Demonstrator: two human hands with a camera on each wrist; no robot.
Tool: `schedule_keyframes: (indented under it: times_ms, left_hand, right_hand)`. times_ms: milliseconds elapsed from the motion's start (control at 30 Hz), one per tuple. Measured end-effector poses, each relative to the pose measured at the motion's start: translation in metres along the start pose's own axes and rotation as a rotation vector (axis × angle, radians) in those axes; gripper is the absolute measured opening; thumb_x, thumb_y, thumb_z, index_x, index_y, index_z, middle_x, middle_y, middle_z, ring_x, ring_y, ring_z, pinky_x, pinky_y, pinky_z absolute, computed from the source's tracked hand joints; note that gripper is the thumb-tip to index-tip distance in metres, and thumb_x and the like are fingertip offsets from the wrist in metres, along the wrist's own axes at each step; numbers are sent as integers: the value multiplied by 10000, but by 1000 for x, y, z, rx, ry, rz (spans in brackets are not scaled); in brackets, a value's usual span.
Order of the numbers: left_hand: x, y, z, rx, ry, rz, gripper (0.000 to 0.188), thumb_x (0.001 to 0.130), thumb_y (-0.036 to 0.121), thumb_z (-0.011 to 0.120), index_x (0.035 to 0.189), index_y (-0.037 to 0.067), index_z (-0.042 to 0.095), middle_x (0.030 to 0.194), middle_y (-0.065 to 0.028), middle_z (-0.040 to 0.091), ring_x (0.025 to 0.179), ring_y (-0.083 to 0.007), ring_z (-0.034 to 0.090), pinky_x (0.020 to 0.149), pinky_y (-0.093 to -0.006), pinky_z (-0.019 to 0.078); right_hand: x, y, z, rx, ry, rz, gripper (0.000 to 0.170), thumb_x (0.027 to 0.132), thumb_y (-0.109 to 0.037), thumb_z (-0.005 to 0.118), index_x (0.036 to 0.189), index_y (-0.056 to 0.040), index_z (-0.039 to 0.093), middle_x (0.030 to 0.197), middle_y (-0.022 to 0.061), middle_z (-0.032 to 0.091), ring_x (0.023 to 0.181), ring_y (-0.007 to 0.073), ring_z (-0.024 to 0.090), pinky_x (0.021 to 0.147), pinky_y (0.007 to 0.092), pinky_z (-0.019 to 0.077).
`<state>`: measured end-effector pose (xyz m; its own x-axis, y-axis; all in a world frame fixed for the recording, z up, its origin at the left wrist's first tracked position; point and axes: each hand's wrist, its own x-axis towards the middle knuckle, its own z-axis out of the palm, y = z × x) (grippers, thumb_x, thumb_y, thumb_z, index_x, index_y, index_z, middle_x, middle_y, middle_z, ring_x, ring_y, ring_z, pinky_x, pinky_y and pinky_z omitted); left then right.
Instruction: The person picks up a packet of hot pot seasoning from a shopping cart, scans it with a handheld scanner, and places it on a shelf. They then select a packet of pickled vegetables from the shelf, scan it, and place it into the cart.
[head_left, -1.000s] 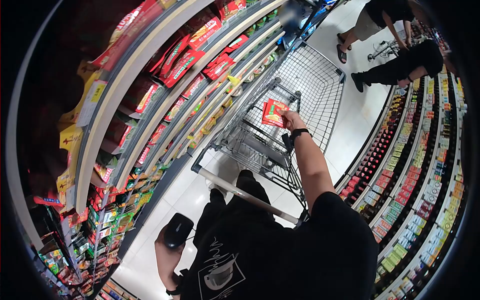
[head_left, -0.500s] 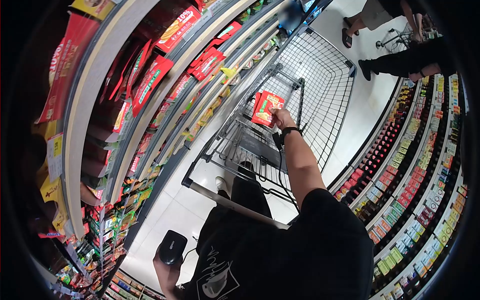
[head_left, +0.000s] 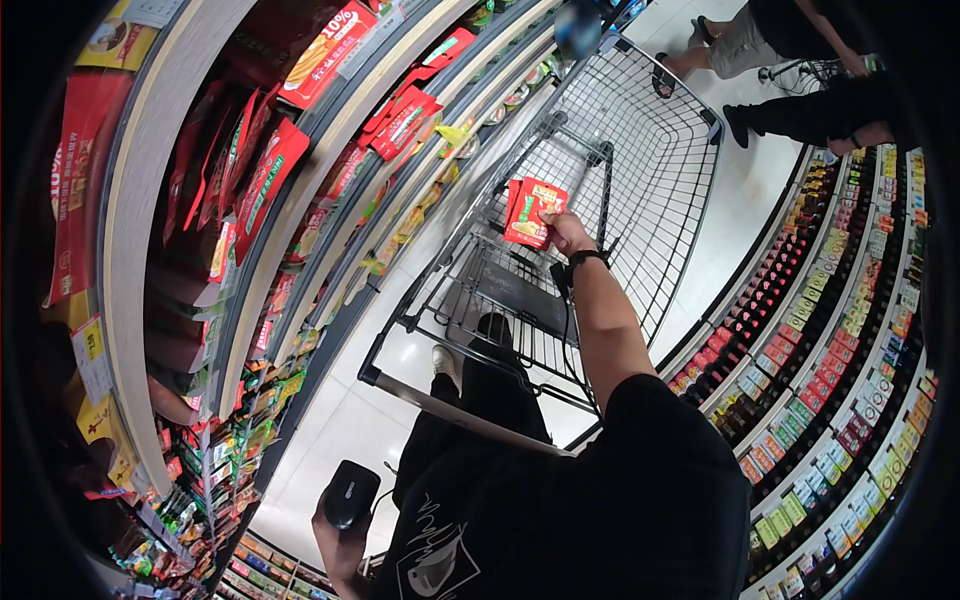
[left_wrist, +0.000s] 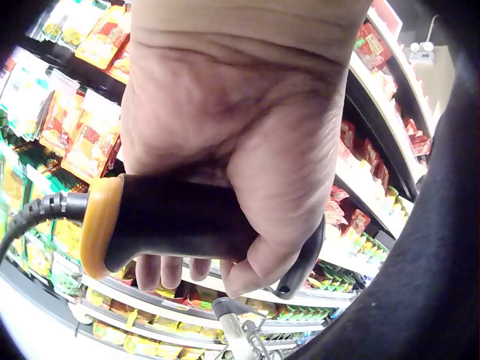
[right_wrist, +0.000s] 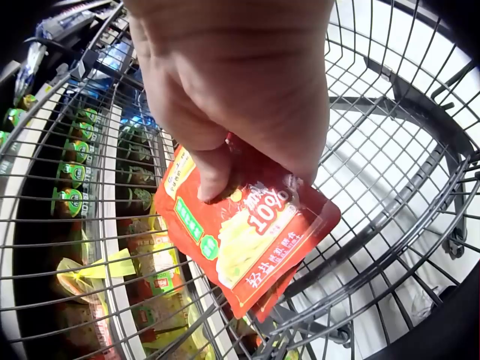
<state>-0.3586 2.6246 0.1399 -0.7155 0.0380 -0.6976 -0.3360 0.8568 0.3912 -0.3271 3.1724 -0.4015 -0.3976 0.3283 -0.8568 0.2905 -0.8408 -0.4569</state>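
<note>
1. Red packets (right_wrist: 259, 240), at least two overlapping: near 1 o'clock from centre in the head view, over the wire basket. The front face, printed "10%", shows to the right wrist camera; whether the packets touch the mesh cannot be told.
2. Right hand (head_left: 570, 232): grasping the packets, thumb pressed on the front one. A dark band (head_left: 585, 258) circles the wrist.
3. Left hand (head_left: 335, 540): near 7 o'clock, clenched round a black device (left_wrist: 180, 221). A yellow collar (left_wrist: 101, 229) rings one end; a cord (left_wrist: 52, 206) leaves toward 9 o'clock in the left wrist view.
4. Cart (head_left: 520, 292): basket reaching from centre toward 1 o'clock, handlebar (head_left: 410, 393) near 6 o'clock, crossing the wearer's dark trousers (head_left: 490, 390).
5. Shelves (head_left: 150, 180): from 8 to 12 o'clock, several tiers bearing many red pouches (head_left: 270, 180).
6. Labelled goods (head_left: 810, 380): in close rows from 2 to 5 o'clock.
7. Two people (head_left: 790, 122): near 2 o'clock, beyond the basket, one in pale shorts, one in black trousers.
</note>
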Motion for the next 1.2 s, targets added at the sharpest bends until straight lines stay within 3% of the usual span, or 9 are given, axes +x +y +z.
schedule_keyframes:
  times_ms: [267, 433, 567, 633, 700, 800, 900, 933, 1200]
  left_hand:
    - [-3, 14, 7, 4, 14, 5, 507, 803, -27, 817, 1297, -42, 702, 1105, -159, 799, 993, -222, 765, 893, -362, 593]
    - [-8, 21, 5, 120, 50, 117, 597, 754, -36, 839, 1335, -15, 702, 1257, -222, 771, 1134, -383, 772, 974, -414, 605]
    - [-19, 32, 1, 96, 65, 155, 568, 782, -38, 839, 1336, -5, 717, 1297, -211, 765, 1174, -369, 765, 1000, -402, 604]
    - [-23, 33, -3, 84, 71, 172, 558, 797, -17, 844, 1341, 3, 722, 1328, -194, 760, 1192, -361, 760, 1027, -395, 601]
    - [-28, 28, -6, 97, 59, 187, 567, 795, -4, 852, 1347, 5, 719, 1343, -189, 756, 1199, -360, 758, 1040, -396, 598]
    - [-36, 21, -13, 76, 73, 210, 575, 798, 11, 858, 1355, 8, 716, 1362, -183, 751, 1206, -364, 755, 1054, -401, 596]
    - [-41, 8, -17, 28, 99, 253, 597, 786, -5, 850, 1366, 8, 713, 1313, -184, 770, 1184, -332, 767, 1036, -394, 597]
    - [-42, 4, -18, 12, 106, 275, 606, 779, -14, 846, 1370, 7, 712, 1286, -184, 780, 1174, -316, 773, 1026, -390, 597]
    - [-47, -33, -36, -99, 141, 350, 634, 755, -32, 854, 1372, 26, 721, 1372, -181, 747, 1187, -358, 760, 1049, -388, 599]
  right_hand:
    - [24, 19, -15, -215, 151, 22, 239, 987, -18, 769, 1205, 10, 675, 1009, 109, 743, 860, 262, 746, 778, 450, 656]
    - [77, 51, -44, -126, 59, 15, 154, 1019, -75, 693, 1147, 12, 697, 984, 130, 697, 820, 283, 704, 692, 457, 651]
    - [80, 43, -42, -20, -13, 30, 39, 1033, -102, 716, 1041, -65, 718, 833, 62, 686, 638, 213, 634, 549, 397, 526]
    - [122, 63, -68, -163, 69, 13, 492, 983, -289, 781, 1379, -10, 694, 1237, 149, 750, 1042, 291, 696, 918, 487, 568]
    - [61, 22, -41, -488, 124, 139, 929, 856, -301, 884, 1651, -56, 468, 1715, 202, 378, 1503, 417, 372, 1116, 710, 330]
    - [132, 69, -94, -621, 64, -143, 553, 836, -167, 867, 1348, -36, 705, 1284, 189, 667, 1236, 366, 597, 998, 631, 448]
    - [101, 55, -64, -674, 180, -136, 187, 869, -148, 798, 1033, -70, 756, 847, 62, 606, 826, 256, 585, 727, 513, 447]
    - [75, 49, -47, -688, 167, -129, 106, 901, -165, 751, 973, -96, 716, 827, 38, 541, 760, 223, 482, 681, 476, 373]
    - [-19, 37, -18, -945, -126, 62, 364, 1024, -344, 697, 1307, -115, 719, 1170, 52, 774, 972, 252, 730, 803, 497, 568]
